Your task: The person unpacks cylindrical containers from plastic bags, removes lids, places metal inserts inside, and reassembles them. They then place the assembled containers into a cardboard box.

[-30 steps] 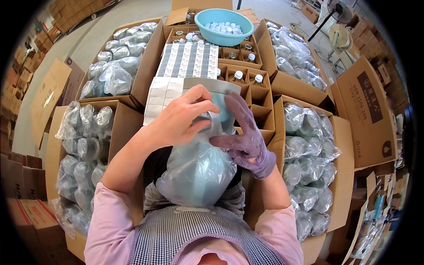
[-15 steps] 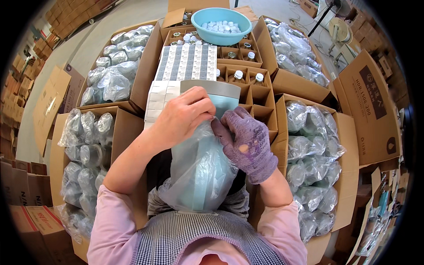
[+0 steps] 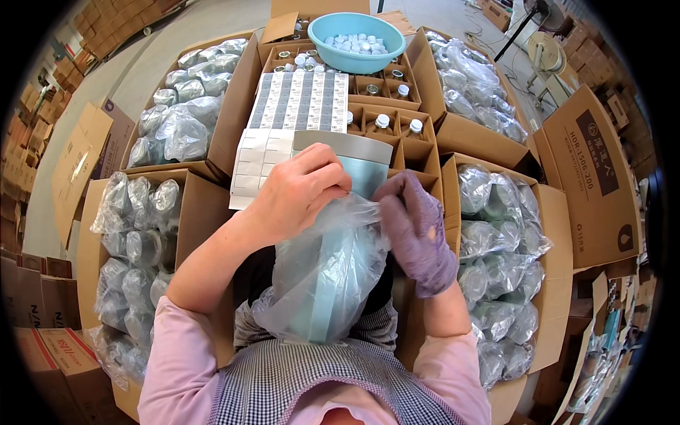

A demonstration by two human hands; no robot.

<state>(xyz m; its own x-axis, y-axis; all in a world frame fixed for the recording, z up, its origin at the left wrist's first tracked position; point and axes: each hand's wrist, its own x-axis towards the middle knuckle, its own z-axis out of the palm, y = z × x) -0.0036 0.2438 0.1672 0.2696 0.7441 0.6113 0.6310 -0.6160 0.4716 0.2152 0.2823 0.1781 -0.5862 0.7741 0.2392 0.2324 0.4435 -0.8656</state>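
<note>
A clear plastic bag [image 3: 301,283] spans the space between my hands and my lap. My bare left hand [image 3: 306,185] pinches its upper edge, thumb against fingers. At the other side of that edge, my right hand [image 3: 418,230], in a worn purple knit glove, grips the film. Light-blue surfaces show through the bag; I cannot tell whether they are inside or behind it. Beyond my hands, a light-blue piece with a grey strip [image 3: 343,144] lies against the box. Sheets of printed labels [image 3: 301,99] and a blank, peeled backing sheet [image 3: 258,159] are just past my left hand.
Cartons of film-wrapped bottles or jars stand on the left [image 3: 142,244] and right [image 3: 499,262]. Ahead, a divided carton [image 3: 423,152] holds brown bottles with white caps [image 3: 382,120]. A light-blue basin [image 3: 319,44] of white caps rests on the cartons behind.
My hands have moved apart, the right one outward to the right. The bag's upper edge, bunched before, is now stretched wider between them.
</note>
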